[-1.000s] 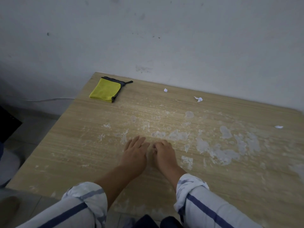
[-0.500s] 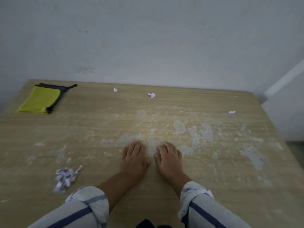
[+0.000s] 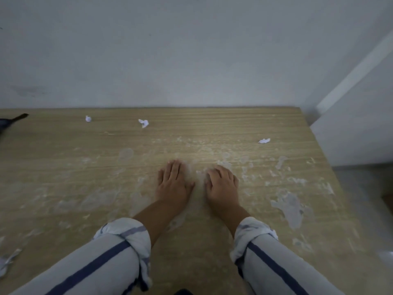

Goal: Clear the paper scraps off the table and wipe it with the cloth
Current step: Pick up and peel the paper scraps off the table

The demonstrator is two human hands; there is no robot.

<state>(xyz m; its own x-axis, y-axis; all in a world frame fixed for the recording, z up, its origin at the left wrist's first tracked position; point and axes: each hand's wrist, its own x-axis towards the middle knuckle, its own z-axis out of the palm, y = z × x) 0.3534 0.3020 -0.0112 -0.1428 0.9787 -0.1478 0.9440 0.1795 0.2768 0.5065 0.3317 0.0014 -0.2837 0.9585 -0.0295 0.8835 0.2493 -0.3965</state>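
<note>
My left hand (image 3: 173, 182) lies flat, palm down, on the wooden table (image 3: 63, 167), fingers straight. Beside it my right hand (image 3: 222, 184) rests palm down with its fingers slightly bent; neither hand holds anything. Small white paper scraps lie near the far edge: one (image 3: 88, 119) at the left, one (image 3: 144, 123) near the middle, one (image 3: 264, 140) at the right. A crumpled scrap pile (image 3: 7, 260) shows at the lower left edge. Only the dark corner of the cloth (image 3: 12, 120) shows at the far left edge.
Whitish smears and worn patches (image 3: 290, 207) cover the tabletop. A grey wall (image 3: 191, 50) runs right behind the table. A white panel (image 3: 357, 116) stands past the right edge, with floor below it.
The view has swung to the right: the yellow cloth has slid almost out of sight at the left and the table's right edge has come in. Both hands stay flat on the table.
</note>
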